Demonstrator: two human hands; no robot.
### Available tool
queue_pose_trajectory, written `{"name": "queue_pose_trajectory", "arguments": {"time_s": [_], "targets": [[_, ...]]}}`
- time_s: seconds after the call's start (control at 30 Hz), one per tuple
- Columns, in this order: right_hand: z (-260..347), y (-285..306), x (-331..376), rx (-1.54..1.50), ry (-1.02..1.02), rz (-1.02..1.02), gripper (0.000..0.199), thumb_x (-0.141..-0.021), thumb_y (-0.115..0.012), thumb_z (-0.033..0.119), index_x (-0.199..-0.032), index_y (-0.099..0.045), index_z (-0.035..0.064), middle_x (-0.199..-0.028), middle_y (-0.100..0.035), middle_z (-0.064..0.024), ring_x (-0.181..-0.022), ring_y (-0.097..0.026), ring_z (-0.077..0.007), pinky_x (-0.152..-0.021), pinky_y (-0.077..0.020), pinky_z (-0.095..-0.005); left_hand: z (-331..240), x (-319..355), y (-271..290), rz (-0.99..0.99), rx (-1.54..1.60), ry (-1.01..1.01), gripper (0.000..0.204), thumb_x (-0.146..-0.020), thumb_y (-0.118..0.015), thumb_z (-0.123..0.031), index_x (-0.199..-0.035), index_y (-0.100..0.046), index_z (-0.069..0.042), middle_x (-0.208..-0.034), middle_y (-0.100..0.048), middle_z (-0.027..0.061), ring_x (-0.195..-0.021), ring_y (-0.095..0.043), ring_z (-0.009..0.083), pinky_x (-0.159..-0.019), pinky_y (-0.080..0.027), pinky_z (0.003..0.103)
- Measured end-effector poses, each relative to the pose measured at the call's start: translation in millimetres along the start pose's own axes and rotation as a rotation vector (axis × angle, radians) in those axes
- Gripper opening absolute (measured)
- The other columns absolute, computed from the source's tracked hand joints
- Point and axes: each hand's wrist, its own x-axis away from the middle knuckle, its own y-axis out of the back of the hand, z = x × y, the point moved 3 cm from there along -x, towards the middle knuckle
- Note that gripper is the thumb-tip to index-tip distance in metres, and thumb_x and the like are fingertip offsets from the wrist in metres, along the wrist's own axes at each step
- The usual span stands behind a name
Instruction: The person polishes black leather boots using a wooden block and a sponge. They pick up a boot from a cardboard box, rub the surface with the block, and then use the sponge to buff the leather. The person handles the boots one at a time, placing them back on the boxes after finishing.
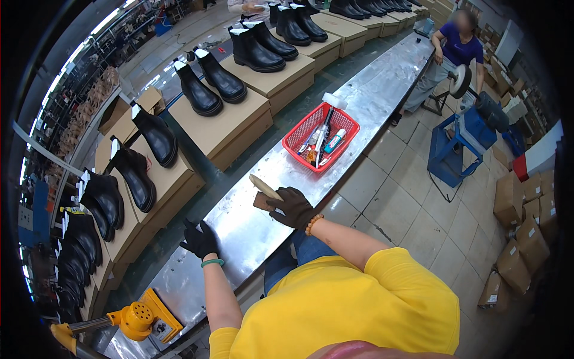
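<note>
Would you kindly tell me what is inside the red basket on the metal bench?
The red basket holds several tubes and bottles lying loosely; whatever sits beneath them is covered.

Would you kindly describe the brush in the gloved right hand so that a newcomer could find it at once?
Follow the long shiny metal bench down from the red basket toward the person in yellow. There the black-gloved right hand grips a brush with a pale wooden handle and brown block. Unlike the basket's tools, it is in a hand.

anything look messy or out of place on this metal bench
Nothing stands out. The red basket sits upright with its tools inside, boots stand paired on cardboard boxes, the right hand holds a wooden-handled brush, and the left hand rests on the bench.
</note>
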Motion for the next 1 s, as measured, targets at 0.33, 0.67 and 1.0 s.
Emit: {"name": "queue_pose_trajectory", "arguments": {"time_s": [0.33,0.67,1.0], "targets": [[5,-1,-1,-0.01,-0.007,-0.016,0.033,-0.074,-0.069,0.028,-0.104,-0.063,0.0165,-0.097,-0.054,-0.014,-0.094,-0.055,-0.0315,-0.089,-0.0431,-0.0433,4,-1,0,0.013,-0.002,0.021,0.06,-0.09,-0.049,-0.037,-0.143,-0.032,-0.015,-0.116,-0.06,0.0103,-0.115,-0.052,0.0257,-0.107,-0.017,0.057],[6,-7,0,0.001,0.002,-0.015,0.036,-0.074,-0.069,0.029,-0.108,-0.062,0.0172,-0.098,-0.054,-0.0139,-0.092,-0.055,-0.0316,-0.088,-0.0434,-0.0436,10,-1,-3,-0.016,0.004,-0.004,0.06,-0.09,-0.049,-0.038,-0.143,-0.033,-0.013,-0.113,-0.06,0.0109,-0.113,-0.053,0.0261,-0.107,-0.018,0.056],[11,-7,-1,-0.009,-0.019,-0.004,0.031,-0.074,-0.068,0.027,-0.103,-0.064,0.017,-0.099,-0.054,-0.014,-0.097,-0.054,-0.0318,-0.09,-0.0422,-0.0435,14,0,-1,-0.201,0.036,-0.023,0.06,-0.09,-0.05,-0.039,-0.141,-0.036,-0.009,-0.134,-0.047,0.0154,-0.123,-0.045,0.0278,-0.108,-0.02,0.053]]}}
